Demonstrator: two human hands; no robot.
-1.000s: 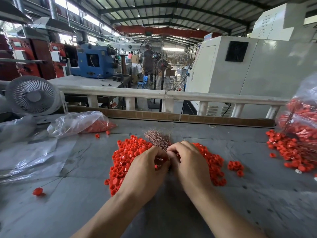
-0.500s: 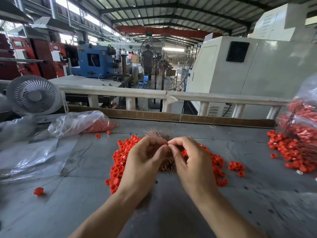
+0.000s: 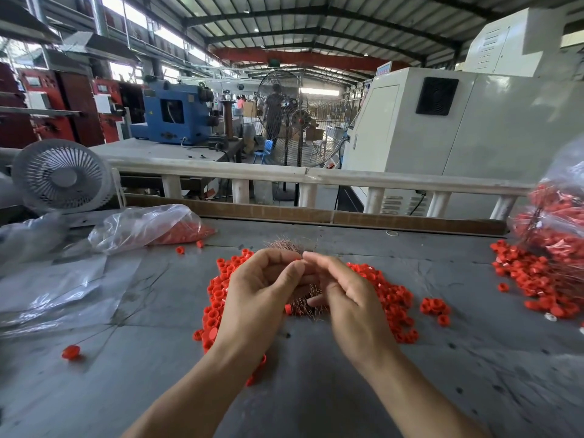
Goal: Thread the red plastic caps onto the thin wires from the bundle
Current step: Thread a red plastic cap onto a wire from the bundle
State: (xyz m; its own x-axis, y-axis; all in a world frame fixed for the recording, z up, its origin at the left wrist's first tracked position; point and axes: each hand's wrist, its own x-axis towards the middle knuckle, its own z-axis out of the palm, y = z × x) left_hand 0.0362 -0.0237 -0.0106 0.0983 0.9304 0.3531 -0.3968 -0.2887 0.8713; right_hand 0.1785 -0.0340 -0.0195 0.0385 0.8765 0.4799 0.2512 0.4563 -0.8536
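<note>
Red cap (image 3: 297, 260) now pinched | hands (image 3: 311, 279) raised over wire bundle (image 3: 305, 303)

Two hands: left hand (image 3: 259, 292), right hand (image 3: 350, 298). One bundle of thin wires (image 3: 305, 303) between them. Red caps too many to count, in three groups on the counter (image 3: 316, 390): one central heap (image 3: 221, 289), one right-hand heap (image 3: 527, 279), one small cluster (image 3: 436, 309). One stray cap on a wire (image 3: 71, 352). Three clear plastic bags: near left (image 3: 139, 226), far left (image 3: 28, 238), right (image 3: 559, 210). Two fans: desk fan (image 3: 61, 177), pedestal fan (image 3: 292, 118).
</note>
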